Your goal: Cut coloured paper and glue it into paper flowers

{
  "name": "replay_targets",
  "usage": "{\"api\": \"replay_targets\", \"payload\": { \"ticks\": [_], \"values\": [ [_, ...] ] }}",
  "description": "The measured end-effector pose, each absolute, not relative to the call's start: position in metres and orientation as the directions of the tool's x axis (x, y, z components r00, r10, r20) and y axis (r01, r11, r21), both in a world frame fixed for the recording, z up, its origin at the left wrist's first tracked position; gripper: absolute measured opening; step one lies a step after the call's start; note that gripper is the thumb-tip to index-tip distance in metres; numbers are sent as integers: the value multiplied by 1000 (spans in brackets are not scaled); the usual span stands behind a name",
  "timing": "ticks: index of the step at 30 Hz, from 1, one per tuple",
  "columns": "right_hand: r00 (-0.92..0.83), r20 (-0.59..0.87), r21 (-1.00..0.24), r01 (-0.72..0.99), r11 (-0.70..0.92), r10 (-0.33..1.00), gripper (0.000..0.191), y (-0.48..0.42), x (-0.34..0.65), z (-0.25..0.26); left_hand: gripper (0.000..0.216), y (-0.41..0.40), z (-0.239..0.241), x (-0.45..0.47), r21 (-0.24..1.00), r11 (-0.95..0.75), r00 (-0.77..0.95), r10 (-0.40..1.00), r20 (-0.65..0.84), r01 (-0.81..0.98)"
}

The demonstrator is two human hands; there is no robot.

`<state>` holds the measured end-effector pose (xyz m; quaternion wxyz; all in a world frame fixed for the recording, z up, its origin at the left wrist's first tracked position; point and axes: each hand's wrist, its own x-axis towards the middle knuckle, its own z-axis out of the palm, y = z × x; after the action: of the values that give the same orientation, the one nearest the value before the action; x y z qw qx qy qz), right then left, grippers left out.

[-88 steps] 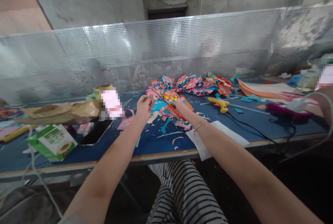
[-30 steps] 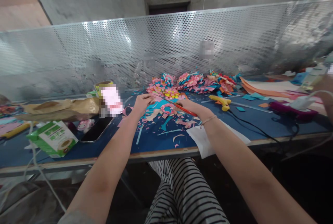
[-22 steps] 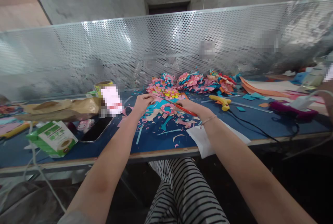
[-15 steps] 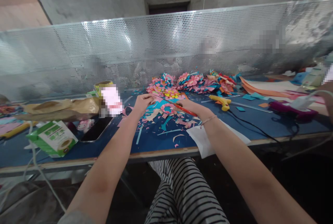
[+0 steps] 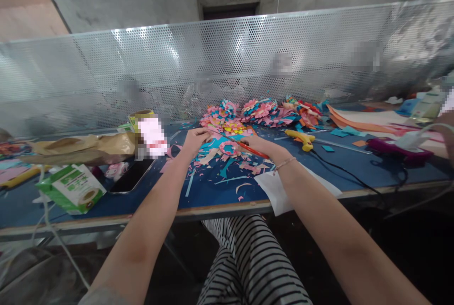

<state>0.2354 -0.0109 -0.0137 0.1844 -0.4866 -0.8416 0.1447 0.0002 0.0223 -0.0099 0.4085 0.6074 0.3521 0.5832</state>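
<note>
My right hand [image 5: 256, 143] is closed around red-handled scissors [image 5: 244, 145], whose blades point left toward my other hand. My left hand [image 5: 197, 138] pinches a pink piece of paper [image 5: 213, 130], which lies close to the scissor tips; whether the blades touch it I cannot tell. Below the blades a small ring of pink and blue paper petals [image 5: 229, 148] rests on a heap of cut scraps [image 5: 224, 169]. Behind my hands stand fringed paper flowers [image 5: 222, 115] in pink, blue and yellow, with more bunches [image 5: 266, 112] to their right.
A yellow glue gun [image 5: 301, 139] with a black cord lies right of my hands. Left are a phone [image 5: 131, 177], a green-white carton [image 5: 73, 189] and brown paper packaging [image 5: 85, 146]. Coloured sheets [image 5: 365, 118] lie far right. A perforated metal screen [image 5: 159, 68] runs behind the table.
The scissors and the pink paper have shifted very slightly between my hands. Both arms and everything else on the table look the same.
</note>
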Motion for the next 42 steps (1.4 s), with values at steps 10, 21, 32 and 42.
{"api": "replay_targets", "payload": {
  "ticks": [10,21,32,42],
  "values": [
    [-462,160,-383,785,487,872,45,-11,234,-11,34,22,-9,1,895,-442,42,895,445,-66],
    [-463,147,-392,784,481,874,47,-18,231,-7,31,24,-10,0,871,-490,31,872,489,19],
    [-490,166,-373,772,515,856,53,-18,234,-9,36,24,-7,-3,891,-453,-58,889,453,14],
    [-483,177,-378,771,512,858,48,-18,233,-8,36,27,-5,-8,888,-459,0,889,459,-9]
  ]
}}
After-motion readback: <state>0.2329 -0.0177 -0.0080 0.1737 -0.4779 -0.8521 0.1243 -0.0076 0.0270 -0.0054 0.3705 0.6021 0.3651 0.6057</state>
